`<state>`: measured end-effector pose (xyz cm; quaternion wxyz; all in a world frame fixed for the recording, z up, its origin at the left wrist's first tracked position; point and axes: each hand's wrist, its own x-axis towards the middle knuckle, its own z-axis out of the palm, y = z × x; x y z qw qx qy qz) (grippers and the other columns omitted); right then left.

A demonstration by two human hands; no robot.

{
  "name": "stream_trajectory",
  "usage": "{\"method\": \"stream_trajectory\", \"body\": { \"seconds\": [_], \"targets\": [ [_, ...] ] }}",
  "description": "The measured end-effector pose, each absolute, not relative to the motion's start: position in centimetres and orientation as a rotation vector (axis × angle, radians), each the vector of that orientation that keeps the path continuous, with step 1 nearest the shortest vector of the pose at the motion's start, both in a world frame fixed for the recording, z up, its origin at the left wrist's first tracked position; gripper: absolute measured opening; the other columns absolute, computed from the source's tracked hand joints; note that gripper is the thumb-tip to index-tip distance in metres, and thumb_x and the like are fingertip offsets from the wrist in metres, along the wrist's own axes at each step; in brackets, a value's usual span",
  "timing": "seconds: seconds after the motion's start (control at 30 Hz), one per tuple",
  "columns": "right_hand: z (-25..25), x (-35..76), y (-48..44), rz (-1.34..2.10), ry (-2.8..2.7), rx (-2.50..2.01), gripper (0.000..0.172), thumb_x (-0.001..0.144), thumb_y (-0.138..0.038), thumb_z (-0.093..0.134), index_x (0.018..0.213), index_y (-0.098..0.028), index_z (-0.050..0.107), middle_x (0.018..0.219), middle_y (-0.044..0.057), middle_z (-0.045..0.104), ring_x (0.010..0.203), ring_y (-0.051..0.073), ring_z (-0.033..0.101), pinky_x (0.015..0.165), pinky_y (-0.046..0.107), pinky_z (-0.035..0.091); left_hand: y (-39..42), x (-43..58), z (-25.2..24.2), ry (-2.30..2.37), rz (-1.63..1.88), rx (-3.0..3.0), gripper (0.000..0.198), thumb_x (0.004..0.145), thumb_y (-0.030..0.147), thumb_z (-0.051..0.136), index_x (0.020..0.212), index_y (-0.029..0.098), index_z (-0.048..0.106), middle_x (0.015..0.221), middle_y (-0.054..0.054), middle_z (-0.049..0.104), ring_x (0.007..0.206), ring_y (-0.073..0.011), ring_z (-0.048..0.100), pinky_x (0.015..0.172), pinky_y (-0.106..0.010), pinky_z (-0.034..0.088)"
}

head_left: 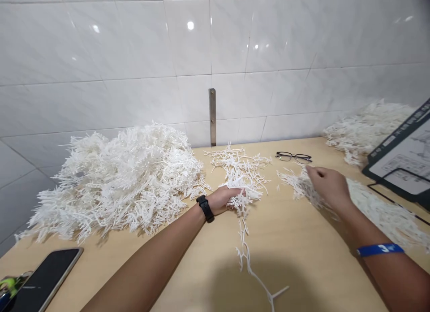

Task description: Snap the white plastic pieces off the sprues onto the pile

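My left hand (222, 199), with a black band on its wrist, is closed around a bunch of white branching plastic sprigs (242, 196). From the bunch a thin forked strand (247, 258) trails down over the table toward the bottom edge. More loose sprigs (235, 162) lie just beyond this hand. My right hand (327, 186) is curled, thumb and fingers drawn together, above flat white pieces (302, 184) spread on the right. Whatever its fingertips may hold is too small or hidden to make out.
A large heap of white sprigs (124, 182) covers the table's left. A phone (50, 280) lies at the lower left. Black-framed glasses (294, 157) rest near the wall. Another white heap (366, 126) and a dark-bordered printed board (403, 155) stand at the right.
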<state>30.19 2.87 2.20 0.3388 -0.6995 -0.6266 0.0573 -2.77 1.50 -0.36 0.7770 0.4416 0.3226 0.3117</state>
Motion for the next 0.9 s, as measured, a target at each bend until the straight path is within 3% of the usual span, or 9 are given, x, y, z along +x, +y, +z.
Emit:
{"method": "stream_trajectory", "body": {
  "seconds": [0.13,0.3,0.4,0.5,0.63,0.9],
  "targets": [
    [1.5,29.0,3.1,0.143,-1.621,-2.173,0.043,0.084,-0.050,0.047,0.053,-0.021,0.044,0.052,0.003,0.049,0.051,0.017,0.040,0.053,0.030,0.024,1.4,-2.6,-0.2,0.736,0.694,0.944,0.036,0.059,0.039,0.081,0.074,0.011,0.063,0.066,0.000,0.056,0.055,-0.0074,0.048,0.054,-0.022,0.037],
    [1.7,29.2,3.4,0.163,-1.451,-2.178,0.031,0.088,-0.049,0.041,0.084,-0.021,0.055,0.068,0.006,0.061,0.057,0.020,0.048,0.053,0.029,0.028,1.4,-2.5,-0.5,0.739,0.693,0.955,0.040,0.061,0.043,0.081,0.080,0.011,0.065,0.072,-0.002,0.060,0.059,-0.0095,0.053,0.056,-0.023,0.039],
    [1.8,29.2,3.2,0.170,-1.415,-2.106,0.022,0.087,-0.037,0.041,0.095,-0.022,0.055,0.068,0.004,0.061,0.058,0.020,0.050,0.054,0.028,0.029,1.5,-2.5,-0.5,0.711,0.700,0.961,0.039,0.063,0.043,0.080,0.078,0.012,0.064,0.071,-0.001,0.059,0.058,-0.0088,0.052,0.054,-0.022,0.037],
    [1.7,28.8,2.9,0.155,-1.473,-2.052,0.017,0.085,-0.033,0.044,0.079,-0.021,0.056,0.067,0.004,0.060,0.059,0.018,0.048,0.055,0.028,0.029,1.4,-2.3,-0.5,0.676,0.724,0.982,0.038,0.065,0.044,0.079,0.076,0.011,0.063,0.069,-0.001,0.057,0.055,-0.0078,0.049,0.052,-0.022,0.036],
    [1.3,27.5,2.6,0.189,-1.540,-1.921,0.040,0.087,-0.046,0.042,0.055,-0.021,0.044,0.054,0.003,0.052,0.054,0.017,0.043,0.053,0.029,0.027,1.2,-2.0,-0.6,0.651,0.769,1.000,0.039,0.068,0.047,0.076,0.074,0.010,0.062,0.065,-0.001,0.055,0.053,-0.0070,0.046,0.052,-0.022,0.035],
    [-0.3,22.6,1.4,0.292,-1.815,-1.540,0.034,0.090,-0.042,0.041,0.065,-0.021,0.049,0.058,0.001,0.058,0.057,0.017,0.048,0.054,0.028,0.031,1.1,-1.2,-1.4,0.661,0.909,1.066,0.041,0.067,0.045,0.078,0.086,0.011,0.064,0.078,-0.007,0.063,0.065,-0.0133,0.056,0.066,-0.028,0.043]
  ]
}}
